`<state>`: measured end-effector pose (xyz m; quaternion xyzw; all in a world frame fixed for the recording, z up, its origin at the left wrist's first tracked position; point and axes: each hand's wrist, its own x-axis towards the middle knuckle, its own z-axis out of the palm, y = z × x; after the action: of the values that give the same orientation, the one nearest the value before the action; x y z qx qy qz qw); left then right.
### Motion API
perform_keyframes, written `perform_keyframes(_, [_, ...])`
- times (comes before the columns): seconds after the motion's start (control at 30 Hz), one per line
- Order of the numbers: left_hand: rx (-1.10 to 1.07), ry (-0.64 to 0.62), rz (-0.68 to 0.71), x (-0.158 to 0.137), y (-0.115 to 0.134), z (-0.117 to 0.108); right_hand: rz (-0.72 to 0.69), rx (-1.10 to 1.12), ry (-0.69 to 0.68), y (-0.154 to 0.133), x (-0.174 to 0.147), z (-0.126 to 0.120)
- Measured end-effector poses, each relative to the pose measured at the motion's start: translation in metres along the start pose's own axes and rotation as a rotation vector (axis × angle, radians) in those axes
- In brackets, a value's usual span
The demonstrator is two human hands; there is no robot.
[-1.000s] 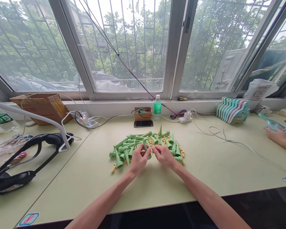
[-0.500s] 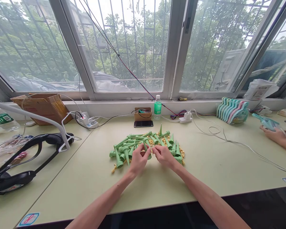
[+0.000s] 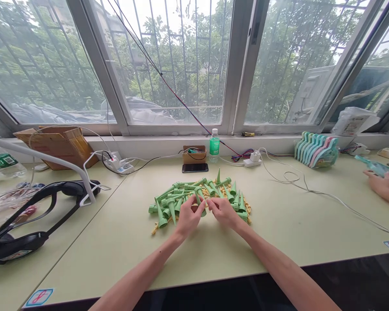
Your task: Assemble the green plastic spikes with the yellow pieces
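My left hand [image 3: 188, 219] is closed around a green plastic watering spike [image 3: 197, 197], its tapered tip pointing up. Just to the right, my right hand [image 3: 225, 212] pinches a small yellowish piece, mostly hidden by the fingers, against the side of that spike. Both hands are over the near edge of a heap of similar green spikes [image 3: 171, 208], cone-shaped with ribbed caps. Small yellow pieces [image 3: 154, 230] lie under and around the heap.
Behind the heap are a phone [image 3: 195, 168], a small cardboard box [image 3: 194, 156] and a bottle [image 3: 214, 146]. A black headset [image 3: 48, 235] lies left. Toy-like hangers [image 3: 316, 150] and a white cable [image 3: 327, 195] are right. Another person's hand [image 3: 381, 185] holds a teal object at far right.
My hands and the spike stay almost still. At the far right, the other person's hand and the teal object have shifted right.
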<state>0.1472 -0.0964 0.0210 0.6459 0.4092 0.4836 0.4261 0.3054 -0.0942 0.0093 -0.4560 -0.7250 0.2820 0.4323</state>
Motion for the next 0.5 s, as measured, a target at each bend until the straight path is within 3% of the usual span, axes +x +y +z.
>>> perform_keyframes(0.5, [0.006, -0.014, 0.011, 0.0011, -0.0036, -0.0003, 0.002, 0.015, -0.009, 0.0014, 0.0011, 0.0005])
